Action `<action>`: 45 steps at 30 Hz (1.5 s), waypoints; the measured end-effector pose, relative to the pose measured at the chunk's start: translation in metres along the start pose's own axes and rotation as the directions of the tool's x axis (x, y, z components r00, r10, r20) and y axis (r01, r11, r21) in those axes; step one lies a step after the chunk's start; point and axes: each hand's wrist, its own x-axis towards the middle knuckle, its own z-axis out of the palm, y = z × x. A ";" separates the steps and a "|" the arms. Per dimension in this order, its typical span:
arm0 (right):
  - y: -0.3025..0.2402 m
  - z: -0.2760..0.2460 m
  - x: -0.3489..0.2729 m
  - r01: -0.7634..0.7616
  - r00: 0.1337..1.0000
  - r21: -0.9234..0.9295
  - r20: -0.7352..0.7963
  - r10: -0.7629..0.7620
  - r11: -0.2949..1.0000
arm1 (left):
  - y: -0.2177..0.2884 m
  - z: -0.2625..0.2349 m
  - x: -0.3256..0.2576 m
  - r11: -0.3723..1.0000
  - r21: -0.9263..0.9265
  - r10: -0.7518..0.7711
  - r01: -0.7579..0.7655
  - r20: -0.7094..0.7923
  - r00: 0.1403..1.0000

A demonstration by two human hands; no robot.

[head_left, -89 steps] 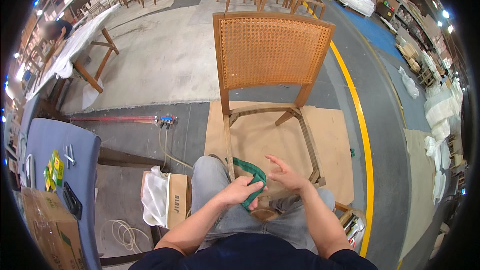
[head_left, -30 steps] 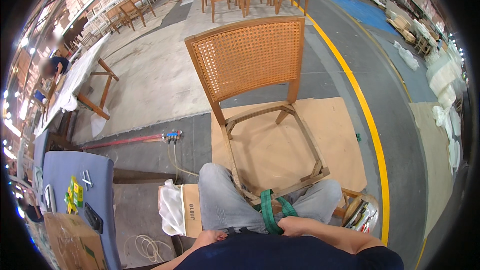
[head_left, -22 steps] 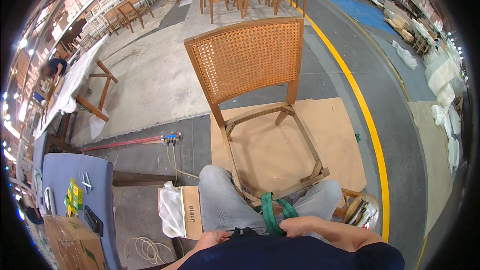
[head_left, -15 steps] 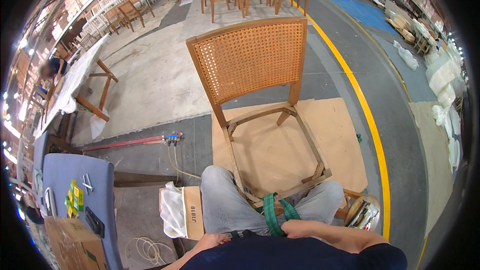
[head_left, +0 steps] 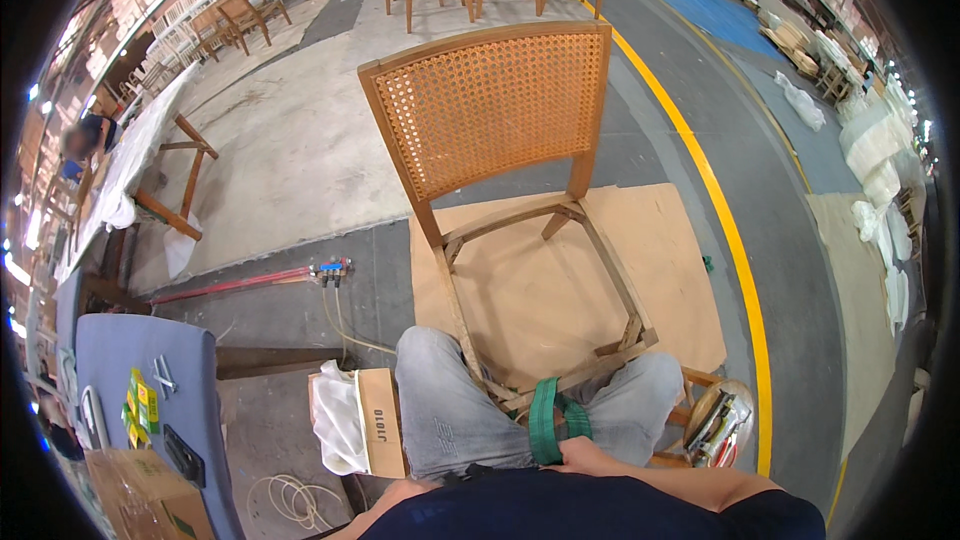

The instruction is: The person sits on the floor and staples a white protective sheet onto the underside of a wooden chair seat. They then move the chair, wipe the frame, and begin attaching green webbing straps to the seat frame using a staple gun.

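A green strap point(head_left: 543, 422) was looped at the front rail of a woven-backed chair point(head_left: 490, 115), between two knees point(head_left: 437, 395) in grey jeans. Its near end was clasped by the right hand point(head_left: 582, 456). The left hand point(head_left: 408, 490) (half covered by the dark shirt point(head_left: 570, 508)) was held near the waist; its grip could not be told. Cardboard point(head_left: 665, 270) was spread beneath the chair, and a carton point(head_left: 379, 420) was set beside the left knee.

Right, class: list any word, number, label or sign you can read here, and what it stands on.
Small cardboard box: short dark marking on its side, legible, but I don't copy printed text.
Yellow-and-green packets: print too small to read.
Dark shirt: faint mark, unreadable.
Larger carton, lower left: too blurred to read.
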 end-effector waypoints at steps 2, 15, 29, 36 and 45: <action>0.000 0.007 0.013 0.033 0.999 -0.125 0.029 -0.030 0.992 | -0.004 0.000 -0.007 1.000 -0.017 -0.002 0.002 -0.027 1.000; -0.034 -0.001 0.031 0.261 0.965 0.040 -0.031 -0.260 0.965 | -0.009 0.015 0.017 0.979 -0.059 0.181 -0.195 -0.190 0.965; -0.025 0.022 0.074 0.512 0.849 -0.062 0.187 -0.494 0.857 | -0.004 0.004 0.065 0.962 -0.193 0.218 -0.193 0.118 0.969; -0.049 -0.002 0.091 0.466 0.817 0.014 0.378 -0.436 0.885 | -0.022 0.009 0.058 0.986 -0.164 0.065 -0.030 0.218 0.974; -0.040 -0.092 0.052 0.085 0.993 0.637 -0.118 -0.012 0.766 | -0.010 0.005 0.059 0.963 -0.269 0.062 -0.031 0.107 0.992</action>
